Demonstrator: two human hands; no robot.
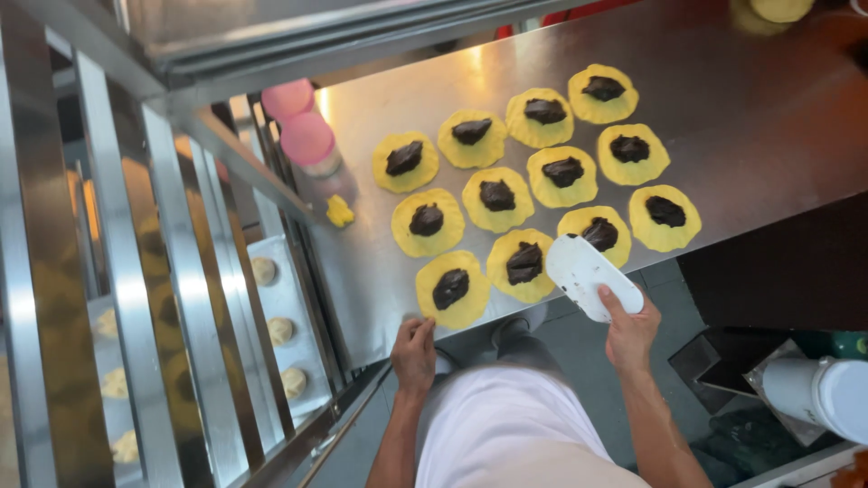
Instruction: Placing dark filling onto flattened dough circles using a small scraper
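dough rounds (533, 172): eleven flattened on steel table (741, 117), each topped with dark filling (450, 288); none folded shut
scraper (592, 276): white, at table's near edge, over nearest rounds
right hand (630, 333): fingers clamped on scraper
left hand (414, 354): fingers together, on table's near edge
rack (280, 307): left of table, shaped pale pieces on tray

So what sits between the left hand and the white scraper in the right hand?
In the head view, only the bare front edge of the steel table lies between the left hand and the white scraper; the nearest filled dough round sits just above that line.

Head camera — straight down, near steel table (741, 117).
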